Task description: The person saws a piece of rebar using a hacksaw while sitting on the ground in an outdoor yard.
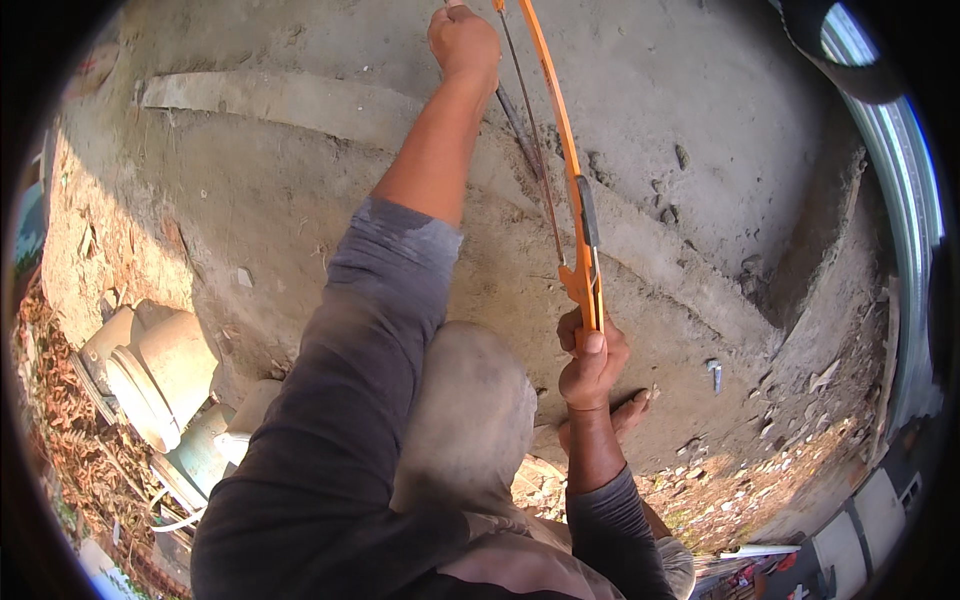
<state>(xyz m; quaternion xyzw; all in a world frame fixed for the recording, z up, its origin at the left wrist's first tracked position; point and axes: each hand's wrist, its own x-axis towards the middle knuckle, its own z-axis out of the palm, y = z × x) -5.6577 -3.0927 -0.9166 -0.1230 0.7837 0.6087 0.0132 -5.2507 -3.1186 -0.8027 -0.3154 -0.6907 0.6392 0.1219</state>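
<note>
My right hand (594,362) is wrapped round the handle end of an orange bow saw (562,110), its thumb on top. The saw's frame runs up past the top edge, and its thin brown blade (537,150) faces left. At the top, my left hand (466,45) is closed on a dark rod (517,130), its fingers partly cut off by the picture's edge. The rod slants down from under my left wrist to the blade, where the two cross or meet; whether they touch I cannot tell.
Rough grey concrete ground spreads around, with a raised ridge (270,100) and a low edge (815,260) at right. Dirty buckets (175,370) lie at lower left by dry leaves. Corrugated metal sheet (905,200) curves along the right. A small blue-white scrap (714,374) lies near my foot.
</note>
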